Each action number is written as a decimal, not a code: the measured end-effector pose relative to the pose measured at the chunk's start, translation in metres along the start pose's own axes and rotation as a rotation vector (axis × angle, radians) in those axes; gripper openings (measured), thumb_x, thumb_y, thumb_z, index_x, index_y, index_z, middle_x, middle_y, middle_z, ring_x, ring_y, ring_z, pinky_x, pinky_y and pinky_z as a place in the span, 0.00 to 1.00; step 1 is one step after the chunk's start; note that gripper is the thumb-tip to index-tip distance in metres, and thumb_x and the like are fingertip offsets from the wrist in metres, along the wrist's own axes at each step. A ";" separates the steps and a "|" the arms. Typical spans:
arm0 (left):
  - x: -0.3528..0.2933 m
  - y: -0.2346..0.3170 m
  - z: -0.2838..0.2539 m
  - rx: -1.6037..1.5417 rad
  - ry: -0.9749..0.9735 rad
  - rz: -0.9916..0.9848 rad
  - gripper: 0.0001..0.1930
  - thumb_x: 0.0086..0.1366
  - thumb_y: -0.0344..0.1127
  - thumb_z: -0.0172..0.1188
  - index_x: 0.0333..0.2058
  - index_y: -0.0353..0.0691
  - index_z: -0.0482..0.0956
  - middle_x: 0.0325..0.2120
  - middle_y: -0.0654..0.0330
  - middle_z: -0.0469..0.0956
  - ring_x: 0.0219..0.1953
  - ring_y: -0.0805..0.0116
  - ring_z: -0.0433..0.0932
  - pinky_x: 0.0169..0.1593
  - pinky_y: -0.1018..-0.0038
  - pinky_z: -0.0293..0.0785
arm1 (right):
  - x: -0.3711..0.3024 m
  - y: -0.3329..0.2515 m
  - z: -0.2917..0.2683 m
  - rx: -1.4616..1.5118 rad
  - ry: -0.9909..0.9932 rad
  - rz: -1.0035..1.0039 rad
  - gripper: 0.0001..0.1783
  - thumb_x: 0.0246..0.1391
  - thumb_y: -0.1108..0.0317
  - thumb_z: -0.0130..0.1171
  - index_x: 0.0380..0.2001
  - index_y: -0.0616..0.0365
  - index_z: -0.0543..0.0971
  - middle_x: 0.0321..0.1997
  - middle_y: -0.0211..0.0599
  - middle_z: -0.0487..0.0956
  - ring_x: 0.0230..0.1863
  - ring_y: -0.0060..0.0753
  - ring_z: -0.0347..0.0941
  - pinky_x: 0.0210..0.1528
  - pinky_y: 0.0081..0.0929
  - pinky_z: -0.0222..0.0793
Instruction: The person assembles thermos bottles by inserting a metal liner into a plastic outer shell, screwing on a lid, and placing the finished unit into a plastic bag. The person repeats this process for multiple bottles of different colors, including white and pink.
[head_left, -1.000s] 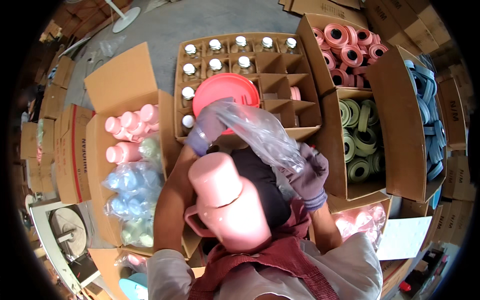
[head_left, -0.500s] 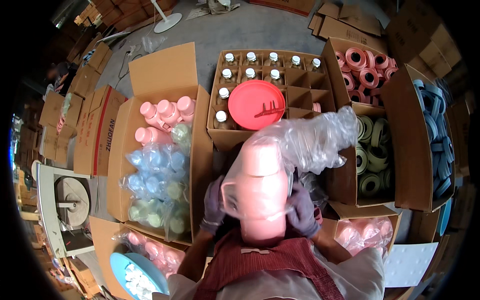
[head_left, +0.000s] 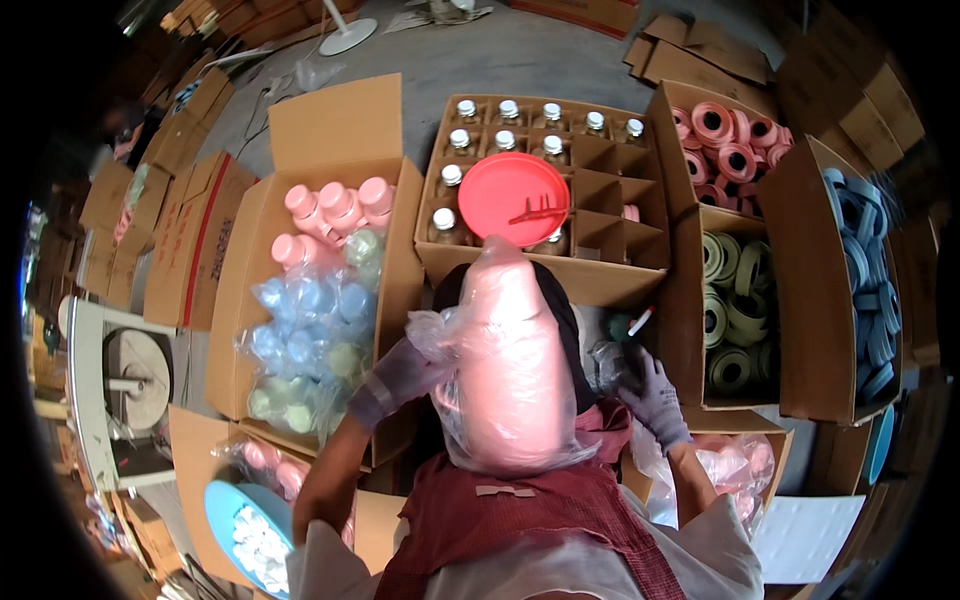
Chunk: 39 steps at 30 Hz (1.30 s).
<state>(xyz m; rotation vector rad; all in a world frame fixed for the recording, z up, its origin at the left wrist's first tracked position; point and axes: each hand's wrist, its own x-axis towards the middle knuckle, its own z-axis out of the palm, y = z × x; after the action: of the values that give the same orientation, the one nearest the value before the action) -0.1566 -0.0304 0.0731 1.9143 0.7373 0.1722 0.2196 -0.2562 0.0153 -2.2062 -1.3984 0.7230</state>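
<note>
A pink flask (head_left: pixel 505 350) stands in front of me inside a clear plastic bag (head_left: pixel 520 445), over my lap. My left hand (head_left: pixel 400 380), in a grey-purple glove, is closed on the bunched plastic at the flask's left side. To the right, my gloved right hand (head_left: pixel 655 400) is away from the flask, its fingers curled at a clear, rounded object (head_left: pixel 608 365) with a dark part. Just above that object a small white-and-red piece (head_left: pixel 640 320) sticks up. What the right fingers hold is partly hidden.
Ahead, a divided carton (head_left: pixel 540 265) holds white-capped bottles, with a red round tray (head_left: pixel 512 195) on top. A carton of pink, blue and green cups (head_left: pixel 310 300) stands left. Cartons of pink (head_left: pixel 735 160), green (head_left: pixel 735 290) and blue rings (head_left: pixel 870 260) stand right. A blue basin (head_left: pixel 225 520) is lower left.
The loose end of the bag, earlier stretched out to the right, is now wrapped around the flask and bunched at its left. My right hand has left the flask and moved right.
</note>
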 end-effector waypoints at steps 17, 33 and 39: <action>-0.052 -0.192 -0.133 -0.413 1.488 -0.115 0.13 0.63 0.30 0.56 0.45 0.31 0.75 0.44 0.48 0.76 0.41 0.54 0.77 0.48 0.60 0.77 | 0.149 0.183 0.107 0.306 -0.103 0.010 0.10 0.52 0.66 0.61 0.36 0.59 0.77 0.35 0.42 0.75 0.39 0.41 0.73 0.42 0.37 0.69; 0.038 -0.431 -0.165 0.873 0.226 -0.360 0.13 0.57 0.38 0.61 0.42 0.47 0.79 0.38 0.54 0.81 0.42 0.53 0.80 0.45 0.63 0.77 | 0.242 0.039 0.170 0.103 -0.492 -0.261 0.15 0.56 0.57 0.57 0.41 0.55 0.80 0.41 0.47 0.79 0.44 0.50 0.76 0.47 0.45 0.71; 0.031 -0.344 -0.276 0.160 1.539 -0.629 0.13 0.68 0.42 0.52 0.37 0.39 0.79 0.34 0.54 0.80 0.34 0.62 0.79 0.39 0.67 0.76 | 0.280 -0.020 0.167 0.035 -0.691 -0.383 0.15 0.58 0.59 0.56 0.43 0.56 0.81 0.43 0.48 0.81 0.45 0.49 0.79 0.46 0.42 0.73</action>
<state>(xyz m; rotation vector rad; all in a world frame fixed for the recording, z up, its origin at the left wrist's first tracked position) -0.3936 0.2983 -0.1045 1.2919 2.3227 1.2614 0.2004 0.0208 -0.1578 -1.6306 -2.0246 1.4176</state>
